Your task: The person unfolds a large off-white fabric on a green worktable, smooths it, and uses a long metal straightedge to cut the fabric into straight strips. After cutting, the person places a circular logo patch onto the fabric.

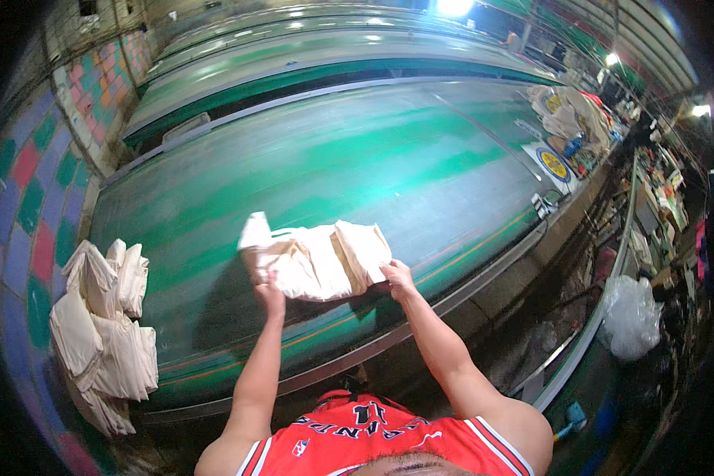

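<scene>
A folded bundle of cream cloth (317,258) is held over the near part of the long green-topped table (293,178). My left hand (270,289) grips its left end, with the fingers partly hidden by the fabric. At the opposite end, my right hand (397,278) is closed on the cloth's lower right corner. One flap stands up at the bundle's upper left. Whether the bundle touches the tabletop, I cannot tell.
Folded cream cloths (107,317) are piled at the table's left end, beside a painted brick wall (24,214). At the far right lie a white sheet with a round yellow-and-blue print (554,165) and heaped cloth (571,115). A clear plastic bag (631,317) sits right.
</scene>
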{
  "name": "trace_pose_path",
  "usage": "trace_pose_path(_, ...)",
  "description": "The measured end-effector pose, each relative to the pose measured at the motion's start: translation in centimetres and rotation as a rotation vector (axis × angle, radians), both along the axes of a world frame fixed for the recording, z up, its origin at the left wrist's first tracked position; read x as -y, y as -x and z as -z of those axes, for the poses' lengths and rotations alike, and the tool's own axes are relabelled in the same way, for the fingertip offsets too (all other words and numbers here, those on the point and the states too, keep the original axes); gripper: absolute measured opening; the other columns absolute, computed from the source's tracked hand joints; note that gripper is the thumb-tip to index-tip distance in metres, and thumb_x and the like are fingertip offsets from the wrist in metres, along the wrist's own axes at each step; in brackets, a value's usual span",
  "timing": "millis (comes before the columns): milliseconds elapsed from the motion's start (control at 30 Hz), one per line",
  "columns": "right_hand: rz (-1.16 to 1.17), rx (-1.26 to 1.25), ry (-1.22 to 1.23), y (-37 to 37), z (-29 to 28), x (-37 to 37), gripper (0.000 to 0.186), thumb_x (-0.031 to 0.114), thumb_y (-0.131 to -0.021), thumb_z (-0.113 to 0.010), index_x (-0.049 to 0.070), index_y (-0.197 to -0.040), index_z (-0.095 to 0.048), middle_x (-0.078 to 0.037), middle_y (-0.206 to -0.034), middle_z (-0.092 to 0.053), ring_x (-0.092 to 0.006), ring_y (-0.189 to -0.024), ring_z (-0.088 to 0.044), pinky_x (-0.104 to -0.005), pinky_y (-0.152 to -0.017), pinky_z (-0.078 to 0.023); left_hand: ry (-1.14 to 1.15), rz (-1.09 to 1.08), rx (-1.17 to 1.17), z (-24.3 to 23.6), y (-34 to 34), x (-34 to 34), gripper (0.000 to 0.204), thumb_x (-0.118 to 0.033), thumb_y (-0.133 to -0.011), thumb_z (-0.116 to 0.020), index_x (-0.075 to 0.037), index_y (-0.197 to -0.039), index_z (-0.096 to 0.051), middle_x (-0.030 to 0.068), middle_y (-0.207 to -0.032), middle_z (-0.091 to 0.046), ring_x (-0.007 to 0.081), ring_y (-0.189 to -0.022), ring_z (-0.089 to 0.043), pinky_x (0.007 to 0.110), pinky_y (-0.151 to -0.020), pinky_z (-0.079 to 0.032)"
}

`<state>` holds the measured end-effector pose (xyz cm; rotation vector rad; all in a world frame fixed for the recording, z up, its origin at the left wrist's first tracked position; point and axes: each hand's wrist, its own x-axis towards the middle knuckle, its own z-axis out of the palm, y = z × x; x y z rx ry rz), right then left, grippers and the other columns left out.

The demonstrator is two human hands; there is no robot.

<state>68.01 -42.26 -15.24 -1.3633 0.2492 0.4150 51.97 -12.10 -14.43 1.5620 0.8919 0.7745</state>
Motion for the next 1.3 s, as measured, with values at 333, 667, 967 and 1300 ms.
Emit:
trace_pose_path(333, 0.338, 0.207, 0.417, -13.6, -3.2, 5.8, 0.033, 0.004, -0.086, -0.061, 0.000, -0.119, -0.060, -0.010, -0.107, -0.059, -0.0229, -0.097, -0.058, -0.0354, -0.080, -0.050, 1.802, 0.640, 0.173, -3.8, 3.9, 5.6, 0.051, -0.031, -0.105, -0.036, 0.013, -0.122, -0.055, 0.0238, -0.116, -0.066, 0.0329, -0.104, -0.066, 0.039, -0.087, -0.056)
trace_pose_path(667, 0.109, 0.919, 1.086, -12.5, -1.9, 1.3, 0.035, 0.011, -0.075, -0.072, 0.007, -0.109, -0.067, -0.022, -0.125, -0.049, -0.0399, -0.121, -0.045, -0.0488, -0.103, -0.039, -0.712, 0.283, -0.585, 1.0, -6.0, -5.4, 0.034, -0.020, -0.084, -0.070, -0.003, -0.113, -0.066, 0.0173, -0.127, -0.057, 0.0371, -0.120, -0.053, 0.046, -0.102, -0.043)
trace_pose_path(967, -0.450, 1.242, 0.891, -11.8, -4.2, -6.4, 0.043, 0.006, -0.074, -0.068, 0.007, -0.116, -0.065, -0.015, -0.124, -0.056, -0.0361, -0.124, -0.048, -0.0469, -0.107, -0.039, 0.262, 0.919, -0.427, -5.1, -7.9, -4.6, 0.025, -0.030, -0.101, -0.060, -0.005, -0.104, -0.064, 0.0027, -0.102, -0.064, 0.0161, -0.095, -0.057, 0.037, -0.083, -0.049)
trace_pose_path(1300, -1.220, 1.028, 1.137, -13.8, -10.2, -7.4, 0.019, 0.011, -0.071, -0.063, 0.001, -0.082, -0.074, -0.021, -0.073, -0.070, -0.0372, -0.070, -0.071, -0.0455, -0.061, -0.055, 0.048, 1.405, -0.636, -11.3, -6.3, -3.9, 0.045, -0.030, -0.101, -0.057, -0.002, -0.136, -0.053, 0.0133, -0.131, -0.062, 0.0232, -0.121, -0.057, 0.037, -0.100, -0.046)
